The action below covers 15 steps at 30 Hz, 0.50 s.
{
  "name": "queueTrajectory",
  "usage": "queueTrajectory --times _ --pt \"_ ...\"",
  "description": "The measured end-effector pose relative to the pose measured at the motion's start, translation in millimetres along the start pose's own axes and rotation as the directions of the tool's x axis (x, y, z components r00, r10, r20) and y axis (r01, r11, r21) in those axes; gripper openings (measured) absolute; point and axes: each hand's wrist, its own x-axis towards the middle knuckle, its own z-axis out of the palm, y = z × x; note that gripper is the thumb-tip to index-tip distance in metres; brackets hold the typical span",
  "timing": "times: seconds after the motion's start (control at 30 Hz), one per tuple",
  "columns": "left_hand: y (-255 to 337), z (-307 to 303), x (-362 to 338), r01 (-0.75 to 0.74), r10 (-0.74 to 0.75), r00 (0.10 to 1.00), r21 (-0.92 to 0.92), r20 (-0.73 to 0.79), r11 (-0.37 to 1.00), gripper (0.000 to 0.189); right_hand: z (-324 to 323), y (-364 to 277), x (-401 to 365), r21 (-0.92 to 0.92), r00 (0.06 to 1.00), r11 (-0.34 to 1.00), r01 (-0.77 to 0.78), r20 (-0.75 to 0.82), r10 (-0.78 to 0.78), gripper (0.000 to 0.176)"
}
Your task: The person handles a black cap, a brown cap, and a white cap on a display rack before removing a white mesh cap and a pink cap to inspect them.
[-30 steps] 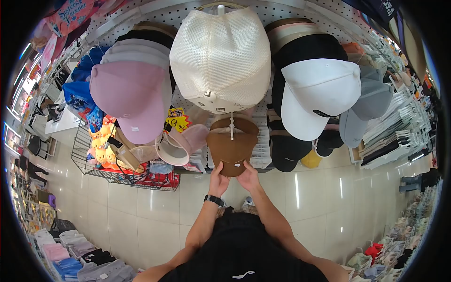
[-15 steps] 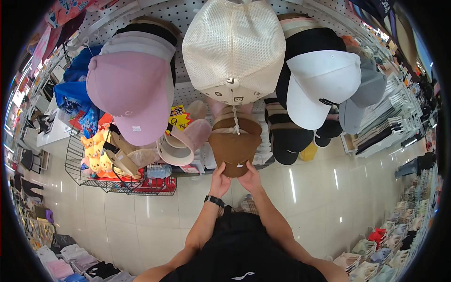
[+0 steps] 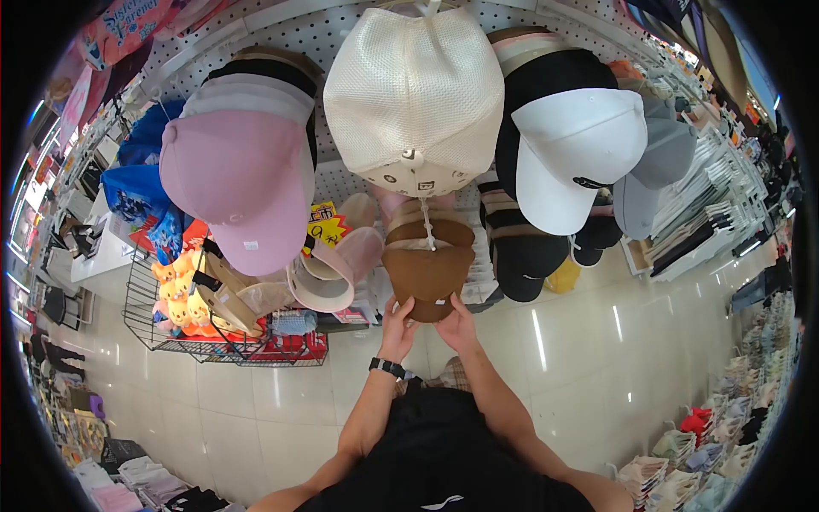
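A brown baseball cap (image 3: 428, 277) hangs low in the middle of the display, its brim toward me, with a small white sticker near the edge. My left hand (image 3: 397, 328) is closed on the brim's left side, thumb on top. On the other side my right hand (image 3: 456, 326) grips the same brim, thumb also on top. The fingers underneath are partly hidden. Just above the brown cap dangles a chain from a large cream mesh hat (image 3: 414, 102). More caps are stacked behind the brown one.
A pink cap (image 3: 237, 175) hangs at left, a white cap (image 3: 580, 141) at right. Black caps (image 3: 525, 264) hang lower right. Pale visors (image 3: 328, 277) and a yellow price sign (image 3: 324, 226) are left of my hands. A wire basket (image 3: 226, 346) holds orange plush toys (image 3: 181, 294).
My view has shifted slightly, so the hanging hats sit a little further left and lower. Both hands keep their hold on the brown cap's brim.
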Motion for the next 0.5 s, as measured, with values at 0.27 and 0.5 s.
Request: queueTrajectory --times 0.27,0.5 --pt "20.9 39.1 -17.2 -0.506 0.686 0.728 0.685 0.014 0.524 0.076 -12.5 -13.6 14.9 -0.018 0.998 0.999 -0.031 -0.055 0.03 0.043" --pt "75.4 136.2 -55.6 -0.754 0.791 0.503 0.624 0.348 0.205 0.044 -15.7 -39.6 18.6 -0.06 0.992 0.991 -0.121 -0.052 0.118 0.039"
